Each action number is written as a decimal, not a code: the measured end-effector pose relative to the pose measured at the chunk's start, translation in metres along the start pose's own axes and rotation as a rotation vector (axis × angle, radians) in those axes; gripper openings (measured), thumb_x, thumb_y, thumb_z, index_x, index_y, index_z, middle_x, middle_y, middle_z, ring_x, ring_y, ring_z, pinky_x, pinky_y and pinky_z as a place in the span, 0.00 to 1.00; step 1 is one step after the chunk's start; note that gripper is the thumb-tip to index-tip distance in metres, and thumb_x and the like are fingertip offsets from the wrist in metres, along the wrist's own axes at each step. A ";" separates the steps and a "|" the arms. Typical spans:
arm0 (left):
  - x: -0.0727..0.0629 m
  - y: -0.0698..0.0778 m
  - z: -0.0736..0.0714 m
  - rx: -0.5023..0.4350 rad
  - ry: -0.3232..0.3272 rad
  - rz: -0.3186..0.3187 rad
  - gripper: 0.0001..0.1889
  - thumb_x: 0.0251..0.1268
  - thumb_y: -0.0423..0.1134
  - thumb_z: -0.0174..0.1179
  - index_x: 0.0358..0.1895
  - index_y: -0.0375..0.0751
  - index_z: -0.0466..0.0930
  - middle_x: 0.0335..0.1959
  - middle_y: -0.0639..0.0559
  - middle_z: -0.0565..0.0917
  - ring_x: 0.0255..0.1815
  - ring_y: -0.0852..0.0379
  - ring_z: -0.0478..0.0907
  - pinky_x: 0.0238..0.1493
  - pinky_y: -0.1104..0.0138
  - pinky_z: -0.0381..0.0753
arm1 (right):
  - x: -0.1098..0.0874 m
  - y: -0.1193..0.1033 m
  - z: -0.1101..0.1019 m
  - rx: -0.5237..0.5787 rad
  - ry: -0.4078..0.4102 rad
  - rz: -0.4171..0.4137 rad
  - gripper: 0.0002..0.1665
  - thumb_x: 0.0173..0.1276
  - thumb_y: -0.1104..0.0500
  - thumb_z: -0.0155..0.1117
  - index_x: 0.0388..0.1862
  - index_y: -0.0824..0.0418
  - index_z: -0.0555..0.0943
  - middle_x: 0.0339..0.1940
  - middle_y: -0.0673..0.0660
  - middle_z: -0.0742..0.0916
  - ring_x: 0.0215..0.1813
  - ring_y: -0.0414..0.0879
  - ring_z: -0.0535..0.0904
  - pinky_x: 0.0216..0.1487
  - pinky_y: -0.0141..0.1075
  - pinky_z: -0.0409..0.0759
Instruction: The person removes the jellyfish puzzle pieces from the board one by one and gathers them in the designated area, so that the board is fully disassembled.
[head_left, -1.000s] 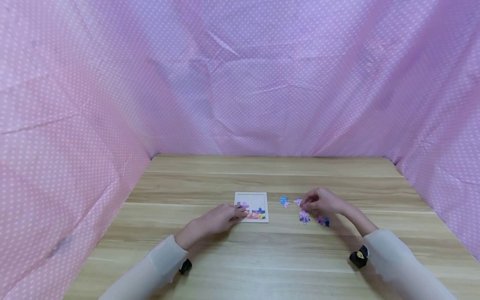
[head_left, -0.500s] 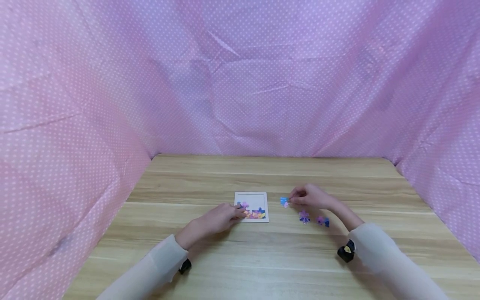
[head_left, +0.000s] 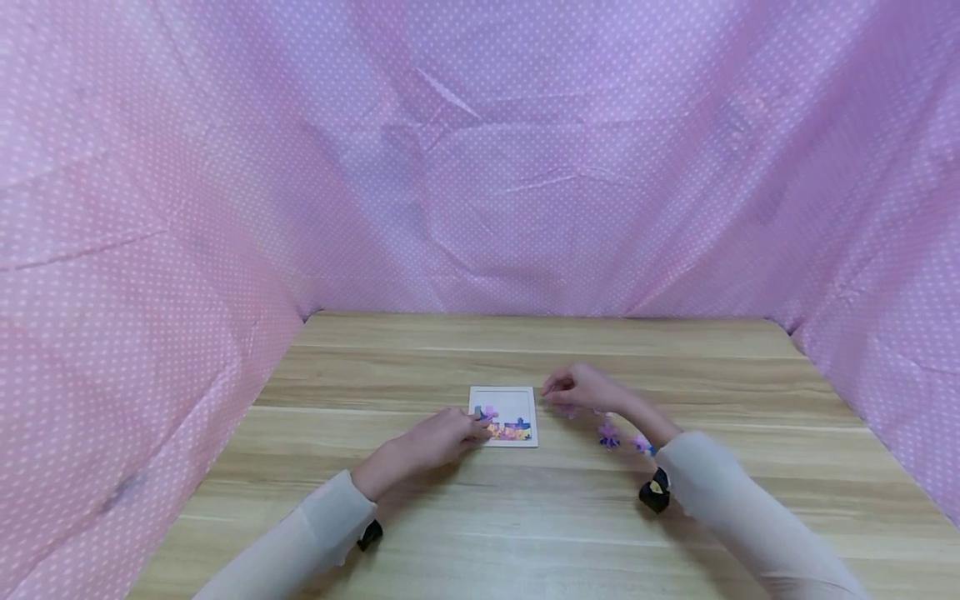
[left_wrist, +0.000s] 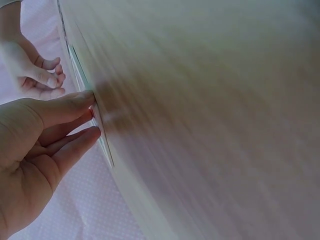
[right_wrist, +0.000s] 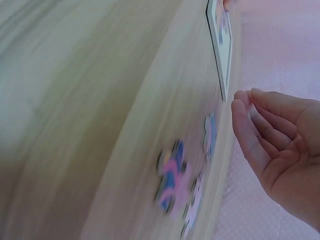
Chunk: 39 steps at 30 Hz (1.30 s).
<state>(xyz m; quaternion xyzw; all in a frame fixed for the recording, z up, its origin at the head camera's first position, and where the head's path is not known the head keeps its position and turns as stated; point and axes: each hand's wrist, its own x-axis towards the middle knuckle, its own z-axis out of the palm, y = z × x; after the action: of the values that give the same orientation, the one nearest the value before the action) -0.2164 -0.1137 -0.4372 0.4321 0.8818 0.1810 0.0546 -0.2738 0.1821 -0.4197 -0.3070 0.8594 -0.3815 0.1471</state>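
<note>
A white-framed jigsaw puzzle board (head_left: 522,404) lies flat on the table, with colourful pieces along its lower part and a bare upper area. My left hand (head_left: 441,437) rests its fingertips on the board's lower left corner, covering some of the pieces. In the left wrist view its thumb and fingers touch the board near the edge. My right hand (head_left: 588,390) is just right of the board, above the table, fingers loosely bent. Between its fingertips (right_wrist: 240,95) no piece shows in the right wrist view. Below it lies a blue and pink piece (right_wrist: 210,136), partly hidden in the head view.
Loose jigsaw pieces lie right of the board: a pink and purple one (head_left: 609,433), another (head_left: 642,444) by the right wrist, and a pale pink one (right_wrist: 192,207). The wooden table (head_left: 480,517) is enclosed by pink dotted cloth (head_left: 480,167).
My right hand has moved left across the loose pieces, from the pale pink piece to close beside the board. The left hand and board have stayed in place.
</note>
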 end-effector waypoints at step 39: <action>0.002 -0.004 0.001 0.025 0.049 0.120 0.10 0.67 0.24 0.62 0.29 0.39 0.83 0.20 0.57 0.69 0.23 0.67 0.61 0.26 0.77 0.63 | 0.056 -0.028 0.070 -0.010 0.002 -0.096 0.14 0.63 0.71 0.70 0.47 0.76 0.83 0.37 0.62 0.88 0.37 0.42 0.84 0.42 0.27 0.82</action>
<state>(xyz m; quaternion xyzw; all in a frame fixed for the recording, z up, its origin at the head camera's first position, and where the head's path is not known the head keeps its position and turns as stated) -0.2207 -0.1138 -0.4390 0.4802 0.8576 0.1834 0.0164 -0.2715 0.0921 -0.4463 -0.3481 0.8458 -0.3841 0.1262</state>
